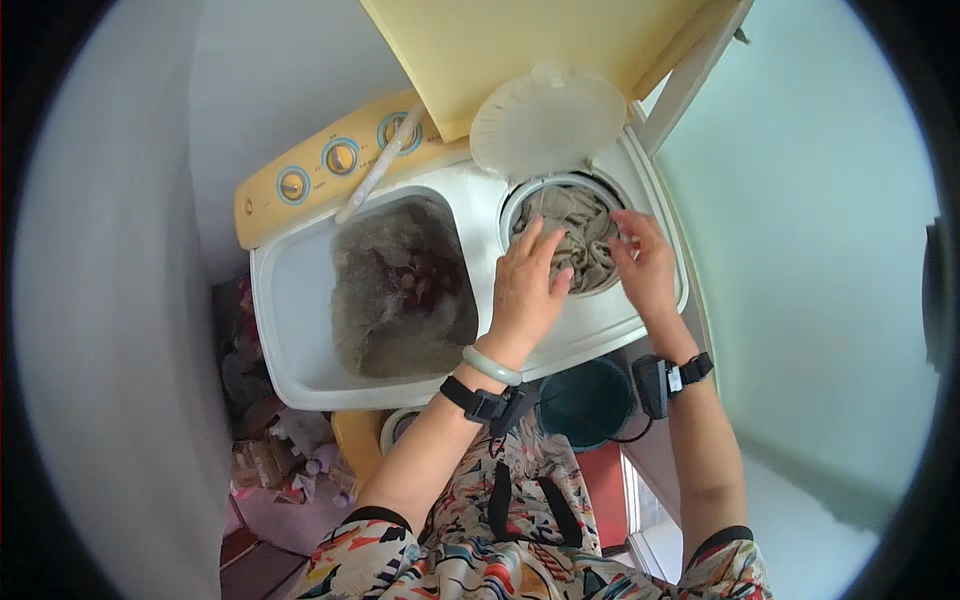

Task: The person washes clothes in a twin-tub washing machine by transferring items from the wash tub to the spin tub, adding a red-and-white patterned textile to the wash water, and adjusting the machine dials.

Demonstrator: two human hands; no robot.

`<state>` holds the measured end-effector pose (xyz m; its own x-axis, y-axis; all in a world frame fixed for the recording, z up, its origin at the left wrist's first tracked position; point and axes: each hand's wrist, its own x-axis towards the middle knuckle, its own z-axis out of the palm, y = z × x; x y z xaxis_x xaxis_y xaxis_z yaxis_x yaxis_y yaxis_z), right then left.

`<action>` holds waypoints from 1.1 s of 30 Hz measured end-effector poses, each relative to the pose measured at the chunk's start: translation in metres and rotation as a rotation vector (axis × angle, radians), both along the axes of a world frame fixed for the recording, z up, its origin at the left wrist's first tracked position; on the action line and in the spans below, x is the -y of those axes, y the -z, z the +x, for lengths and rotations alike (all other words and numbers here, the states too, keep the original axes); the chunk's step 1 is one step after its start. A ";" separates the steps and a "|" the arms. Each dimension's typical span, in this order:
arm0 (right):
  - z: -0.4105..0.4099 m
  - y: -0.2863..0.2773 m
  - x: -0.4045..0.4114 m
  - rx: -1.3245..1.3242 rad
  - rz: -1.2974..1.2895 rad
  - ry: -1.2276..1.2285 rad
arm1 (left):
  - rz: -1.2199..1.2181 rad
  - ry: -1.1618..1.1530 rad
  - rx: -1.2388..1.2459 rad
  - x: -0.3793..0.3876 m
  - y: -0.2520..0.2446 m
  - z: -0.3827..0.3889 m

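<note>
A twin-tub washing machine (476, 225) stands before me. Its round spin tub at the right holds bunched grey-brown striped cloth (574, 214). My left hand (529, 285) is over the tub's left front edge, fingers apart, nothing visibly gripped. At the tub's right edge is my right hand (643, 259), its fingers curled beside the cloth; whether they pinch any of it cannot be told. A translucent round inner lid (547, 124) stands raised behind the tub. In the left wash tub, murky grey water (375, 300) covers dark reddish cloth (424, 281).
A yellow outer lid (517, 45) is raised at the back. A pale rod (381, 163) leans across the yellow control panel (262, 206). Below the machine's front edge is a dark green bucket (586, 405). Assorted bags and bottles (292, 457) lie on the floor at lower left. Walls flank both sides.
</note>
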<state>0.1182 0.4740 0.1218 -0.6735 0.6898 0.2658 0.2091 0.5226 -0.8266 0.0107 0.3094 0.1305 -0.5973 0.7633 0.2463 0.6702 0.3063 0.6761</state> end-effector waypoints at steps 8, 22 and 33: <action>-0.095 -0.081 -0.101 -0.014 0.356 0.040 | 0.180 -0.259 -0.217 -0.068 -0.061 -0.085; -0.168 -0.083 -0.163 0.499 0.067 -0.534 | 0.197 -0.139 -0.174 -0.038 -0.034 -0.043; 0.020 -0.215 -0.053 0.177 0.616 0.231 | 0.240 -0.091 -0.199 -0.061 -0.040 -0.086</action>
